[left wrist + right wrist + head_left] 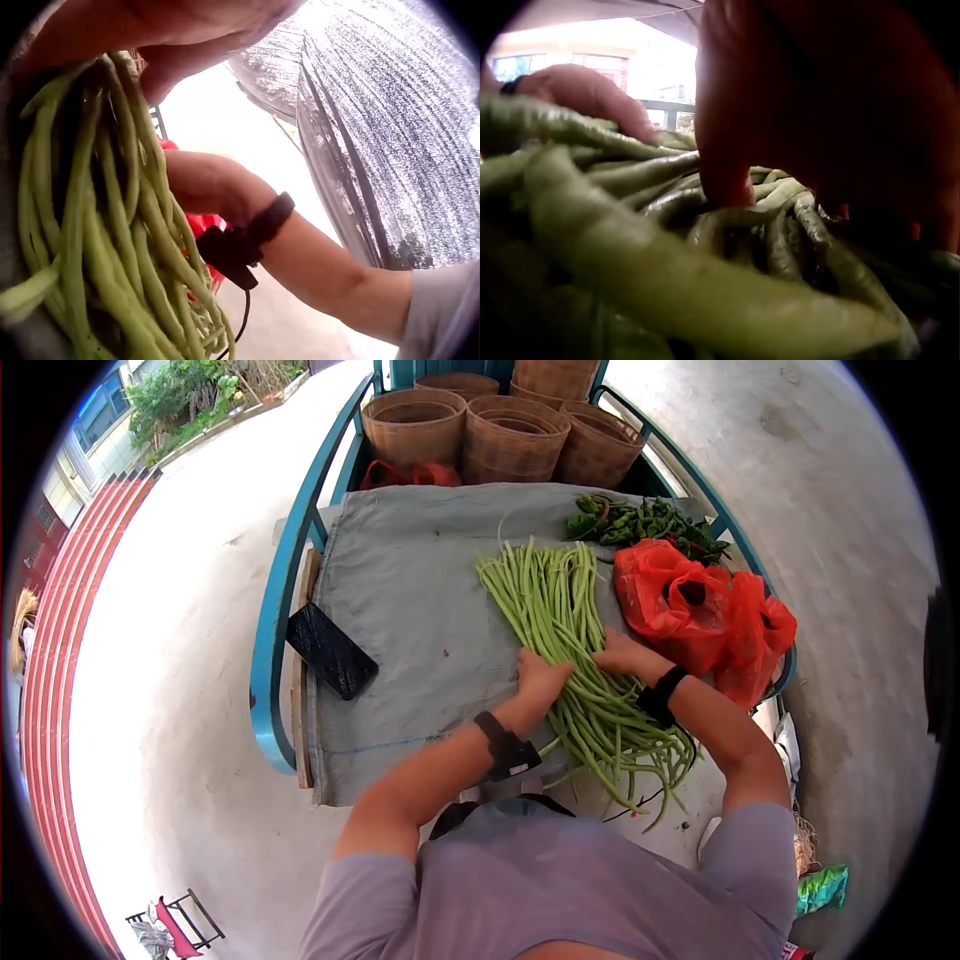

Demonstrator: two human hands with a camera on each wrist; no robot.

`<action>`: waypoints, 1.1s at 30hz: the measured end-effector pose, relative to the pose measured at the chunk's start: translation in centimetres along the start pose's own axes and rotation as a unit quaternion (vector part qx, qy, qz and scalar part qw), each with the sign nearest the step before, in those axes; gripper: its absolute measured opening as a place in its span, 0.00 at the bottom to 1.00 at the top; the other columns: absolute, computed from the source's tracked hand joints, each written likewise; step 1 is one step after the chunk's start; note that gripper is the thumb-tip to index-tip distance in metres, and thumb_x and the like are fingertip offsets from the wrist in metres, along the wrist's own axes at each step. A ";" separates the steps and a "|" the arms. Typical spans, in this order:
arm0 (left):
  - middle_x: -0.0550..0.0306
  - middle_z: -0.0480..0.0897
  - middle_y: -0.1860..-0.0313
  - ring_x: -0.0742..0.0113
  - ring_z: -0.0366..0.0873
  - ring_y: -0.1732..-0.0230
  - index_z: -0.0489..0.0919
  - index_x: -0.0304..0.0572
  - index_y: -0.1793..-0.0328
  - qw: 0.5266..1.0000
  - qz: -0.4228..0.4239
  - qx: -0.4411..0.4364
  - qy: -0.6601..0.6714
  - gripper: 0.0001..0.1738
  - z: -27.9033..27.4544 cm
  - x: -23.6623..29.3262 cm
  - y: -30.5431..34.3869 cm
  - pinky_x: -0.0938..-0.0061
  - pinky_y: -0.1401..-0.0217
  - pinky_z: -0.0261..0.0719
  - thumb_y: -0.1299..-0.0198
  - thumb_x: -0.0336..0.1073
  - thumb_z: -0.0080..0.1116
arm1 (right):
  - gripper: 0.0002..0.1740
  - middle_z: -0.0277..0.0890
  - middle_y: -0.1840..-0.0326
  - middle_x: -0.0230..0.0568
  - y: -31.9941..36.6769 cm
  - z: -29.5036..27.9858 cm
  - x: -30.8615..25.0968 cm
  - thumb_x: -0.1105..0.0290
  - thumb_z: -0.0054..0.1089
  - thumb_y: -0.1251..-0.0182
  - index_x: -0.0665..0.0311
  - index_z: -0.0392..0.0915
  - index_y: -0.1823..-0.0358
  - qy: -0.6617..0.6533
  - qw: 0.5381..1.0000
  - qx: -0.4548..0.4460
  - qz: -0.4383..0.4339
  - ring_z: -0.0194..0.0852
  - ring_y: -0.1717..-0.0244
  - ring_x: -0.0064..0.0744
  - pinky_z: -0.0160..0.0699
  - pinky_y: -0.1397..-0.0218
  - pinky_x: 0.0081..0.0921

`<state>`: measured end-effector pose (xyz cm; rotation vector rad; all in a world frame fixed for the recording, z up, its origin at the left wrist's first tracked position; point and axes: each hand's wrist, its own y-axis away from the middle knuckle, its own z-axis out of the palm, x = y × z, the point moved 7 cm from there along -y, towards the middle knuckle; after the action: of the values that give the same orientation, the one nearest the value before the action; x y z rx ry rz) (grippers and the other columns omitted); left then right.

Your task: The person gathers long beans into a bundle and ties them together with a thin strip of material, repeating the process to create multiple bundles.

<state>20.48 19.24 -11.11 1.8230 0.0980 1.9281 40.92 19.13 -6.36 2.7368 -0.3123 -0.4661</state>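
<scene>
A big bundle of green long beans (560, 620) lies lengthwise on a grey cloth, its loose lower ends spilling over the near edge. My left hand (545, 678) grips the bundle from its left side, thumb across the beans. From the right side my right hand (628, 657) holds the same bundle, close to the left one. In the left wrist view, bean ends (112, 247) hang down below the left hand (172, 37). The right wrist view shows the right thumb (727, 165) pressed down among the beans (675, 277); the other right fingers are dark there.
Red plastic bags (670, 600) and a heap of green peppers (650, 525) lie right of the beans. A black phone-like slab (332, 650) rests on the grey cloth (410, 600) at left. Several brown baskets (515, 440) stand behind, and blue rails (275, 620) flank the cart bed.
</scene>
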 end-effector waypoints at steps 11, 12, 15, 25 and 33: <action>0.49 0.77 0.49 0.62 0.74 0.47 0.68 0.34 0.40 0.986 -0.091 -0.045 0.131 0.26 -3.7 4.2 5.6 0.67 0.47 0.76 0.45 0.33 0.59 | 0.37 0.74 0.46 0.55 7.6 -4.5 -1.2 0.58 0.56 0.38 0.55 0.57 0.28 0.054 0.997 -0.048 -0.040 0.74 0.47 0.54 0.73 0.45 0.43; 0.49 0.76 0.47 0.61 0.73 0.44 0.67 0.35 0.39 0.983 -0.096 -0.045 0.148 0.27 -4.1 4.1 5.9 0.66 0.45 0.74 0.45 0.34 0.59 | 0.37 0.73 0.45 0.55 7.9 -4.5 -1.1 0.57 0.56 0.37 0.55 0.56 0.28 0.059 0.997 -0.047 -0.031 0.73 0.46 0.54 0.72 0.44 0.44; 0.50 0.74 0.43 0.58 0.67 0.39 0.67 0.37 0.35 0.991 -0.073 -0.012 0.109 0.30 -6.0 7.2 8.7 0.63 0.39 0.68 0.45 0.36 0.58 | 0.36 0.69 0.42 0.53 8.6 -5.4 -0.7 0.56 0.57 0.37 0.54 0.56 0.28 0.073 0.996 -0.014 -0.040 0.69 0.43 0.55 0.70 0.42 0.47; 0.53 0.71 0.42 0.60 0.68 0.42 0.64 0.38 0.31 0.989 -0.061 -0.006 0.131 0.33 -9.9 10.7 10.9 0.68 0.38 0.63 0.43 0.36 0.58 | 0.29 0.72 0.44 0.48 17.9 -9.5 -14.0 0.63 0.64 0.43 0.61 0.70 0.39 0.080 0.957 0.114 -0.255 0.68 0.42 0.51 0.69 0.39 0.39; 0.51 0.71 0.43 0.58 0.70 0.41 0.67 0.37 0.37 0.960 -0.067 0.004 0.272 0.27 -9.5 14.4 9.6 0.66 0.39 0.68 0.42 0.35 0.59 | 0.28 0.76 0.50 0.50 11.2 -8.0 -15.3 0.55 0.62 0.42 0.67 0.73 0.45 0.009 0.943 0.184 -0.278 0.73 0.46 0.51 0.74 0.46 0.41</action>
<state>8.66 18.93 4.71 1.2053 0.3983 2.2721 27.91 15.37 9.13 3.1789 0.4416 -0.5691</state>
